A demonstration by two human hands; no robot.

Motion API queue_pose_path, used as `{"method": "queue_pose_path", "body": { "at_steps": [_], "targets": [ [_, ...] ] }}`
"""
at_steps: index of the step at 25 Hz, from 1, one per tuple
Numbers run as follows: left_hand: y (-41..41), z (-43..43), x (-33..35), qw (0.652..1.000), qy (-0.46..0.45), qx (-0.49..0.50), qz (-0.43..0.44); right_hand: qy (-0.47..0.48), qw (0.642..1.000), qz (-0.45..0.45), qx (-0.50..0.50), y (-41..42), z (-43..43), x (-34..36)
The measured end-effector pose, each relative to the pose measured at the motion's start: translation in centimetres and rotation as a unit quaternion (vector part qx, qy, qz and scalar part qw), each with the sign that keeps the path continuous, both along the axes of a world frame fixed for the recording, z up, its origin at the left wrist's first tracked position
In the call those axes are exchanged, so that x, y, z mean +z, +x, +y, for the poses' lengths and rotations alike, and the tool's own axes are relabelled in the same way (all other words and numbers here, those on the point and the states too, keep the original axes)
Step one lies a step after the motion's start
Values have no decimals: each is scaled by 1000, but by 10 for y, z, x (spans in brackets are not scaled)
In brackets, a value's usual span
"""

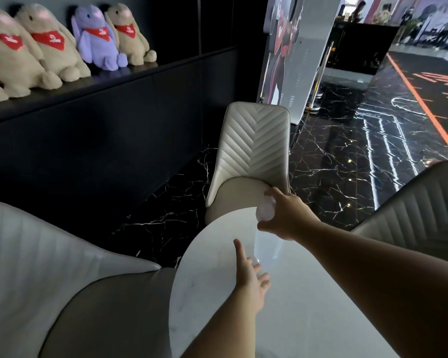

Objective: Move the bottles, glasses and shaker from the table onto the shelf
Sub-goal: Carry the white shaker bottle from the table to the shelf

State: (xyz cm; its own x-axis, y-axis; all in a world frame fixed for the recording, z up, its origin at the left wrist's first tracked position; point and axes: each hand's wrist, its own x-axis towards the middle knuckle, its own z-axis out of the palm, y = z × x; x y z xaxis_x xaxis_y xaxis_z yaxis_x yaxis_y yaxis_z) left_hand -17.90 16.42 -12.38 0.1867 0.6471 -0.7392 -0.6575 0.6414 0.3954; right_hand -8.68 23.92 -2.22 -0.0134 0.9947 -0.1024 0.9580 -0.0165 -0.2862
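Note:
A tall clear vessel [267, 244] stands near the far edge of the white round table [308, 306]. Glare washes it out, so I cannot tell whether it is a bottle or a glass. My right hand [287, 215] is closed around its pale top. My left hand [251, 275] hovers just left of its base, fingers spread and holding nothing. The dark shelf [166, 65] runs along the wall at the upper left, well above and beyond the table.
Several plush rabbits [49, 47] with red scarves sit on the left part of the shelf. A cream chair [254, 140] stands behind the table, with others at the left [36, 254] and right [424, 215]. Black marble floor [347, 164] lies beyond.

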Motion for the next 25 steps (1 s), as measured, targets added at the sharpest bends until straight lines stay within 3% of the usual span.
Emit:
{"method": "queue_pose_path", "body": {
  "at_steps": [6,12,25],
  "targets": [
    [-92,-6,67,995,62,77,-3,28,997,25,67,-92,-23,99],
    [-281,-52,187,981,129,140,27,102,983,78,131,-268,-81,233],
    [-686,-257,433,900,302,276,150,242,893,239,294,-665,-258,468]
  ]
}}
